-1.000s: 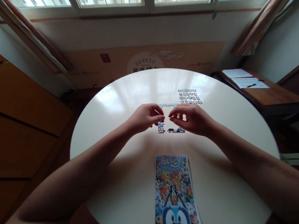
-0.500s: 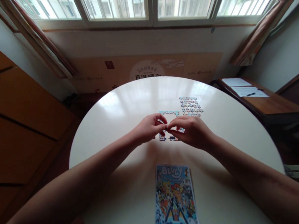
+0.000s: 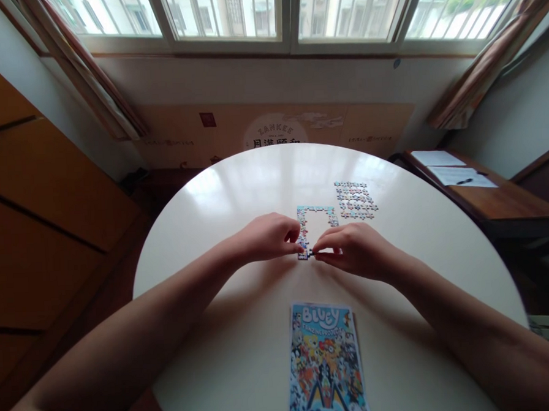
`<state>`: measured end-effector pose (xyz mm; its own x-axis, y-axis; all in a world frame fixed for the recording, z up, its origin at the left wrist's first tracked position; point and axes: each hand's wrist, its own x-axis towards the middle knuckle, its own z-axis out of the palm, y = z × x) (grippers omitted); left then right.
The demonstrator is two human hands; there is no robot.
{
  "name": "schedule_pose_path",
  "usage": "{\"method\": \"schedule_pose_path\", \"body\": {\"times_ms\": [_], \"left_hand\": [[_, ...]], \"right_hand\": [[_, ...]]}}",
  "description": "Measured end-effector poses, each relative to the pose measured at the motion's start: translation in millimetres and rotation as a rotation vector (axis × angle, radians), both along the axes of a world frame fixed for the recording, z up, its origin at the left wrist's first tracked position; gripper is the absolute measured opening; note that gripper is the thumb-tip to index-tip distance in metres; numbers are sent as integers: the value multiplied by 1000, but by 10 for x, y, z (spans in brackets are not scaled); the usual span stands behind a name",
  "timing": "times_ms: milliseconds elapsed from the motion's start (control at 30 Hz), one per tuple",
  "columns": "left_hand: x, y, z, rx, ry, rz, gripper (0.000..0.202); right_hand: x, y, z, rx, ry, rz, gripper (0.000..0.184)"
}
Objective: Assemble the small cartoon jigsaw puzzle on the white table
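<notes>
"Puzzle border (image 3: 302, 227), a knobbly hollow rectangle: where?"

"Mid-way across the glossy desk (image 3: 201, 215); right hand (image 3: 357, 251) pinches a dark piece (image 3: 311, 253), left hand (image 3: 267, 236) curls narrowly, grip unclear."

"Anything blocking?"

"Right hand hides one corner; piece rows (image 3: 356, 199) lie toward the far edge, a flat booklet (image 3: 326, 356) nearer."

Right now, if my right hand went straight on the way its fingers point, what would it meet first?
Most likely the dark puzzle piece at the fingertips of your right hand, then the puzzle border's lower left corner, by your left hand; exact depth is hard to judge.
</notes>
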<state>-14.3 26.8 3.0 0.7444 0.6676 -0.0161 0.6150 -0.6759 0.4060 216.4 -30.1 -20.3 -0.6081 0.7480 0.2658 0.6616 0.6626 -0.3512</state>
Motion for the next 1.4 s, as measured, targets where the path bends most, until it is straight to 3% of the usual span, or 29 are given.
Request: {"method": "schedule_pose_path", "body": {"times_ms": [233,600,833,1100,1400], "left_hand": [[46,-49,7,-84,38,49,25],[41,-48,7,-90,32,55,25],[9,-12,-9,29,-57,-100,5],[20,-21,-114,61,-127,-248,13],[20,12,-171,61,-139,-266,13]], "right_hand": [[-25,5,-38,0,30,20,12],[-9,30,-46,-20,16,45,13],[159,84,82,-88,6,-16,12],[145,82,80,-143,-40,44,15],[144,87,71,-152,-45,50,14]]}}
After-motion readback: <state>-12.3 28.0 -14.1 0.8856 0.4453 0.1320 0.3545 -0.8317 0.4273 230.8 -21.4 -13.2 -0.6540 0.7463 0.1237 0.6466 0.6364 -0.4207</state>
